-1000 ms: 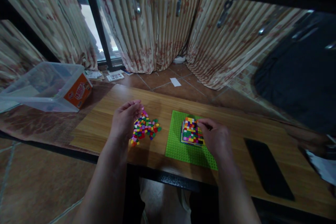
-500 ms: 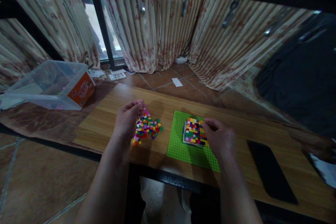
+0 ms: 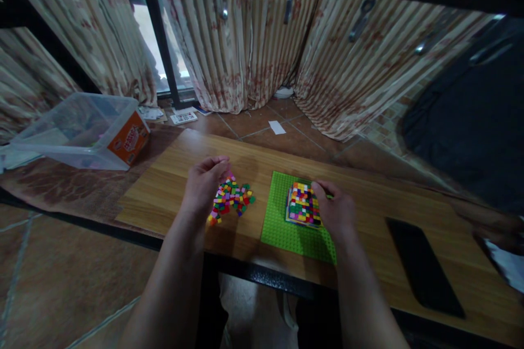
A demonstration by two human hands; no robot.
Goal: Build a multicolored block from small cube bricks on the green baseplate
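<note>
A green studded baseplate (image 3: 278, 223) lies on the wooden table, bearing a block of multicoloured toy bricks (image 3: 303, 204) built up in layers. My right hand (image 3: 335, 208) is over the right side of that block, fingers pinched at its top; whatever they hold is too small or hidden to make out. Left of the plate lies a loose pile of small coloured bricks (image 3: 231, 196). Above the pile's left edge is my left hand (image 3: 204, 180), thumb and fingertips pressed together. Something tiny and pinkish may be between them, but I cannot name it.
A clear plastic bin (image 3: 77, 131) with an orange label stands at the table's left end. A flat black object like a phone (image 3: 423, 267) lies to the right. The table's dark front edge (image 3: 262, 274) runs before my legs. Curtains (image 3: 254, 43) hang beyond.
My right hand has shifted slightly left across the top of the brick block. My left hand stays pinched near the loose pile, moved only a little.
</note>
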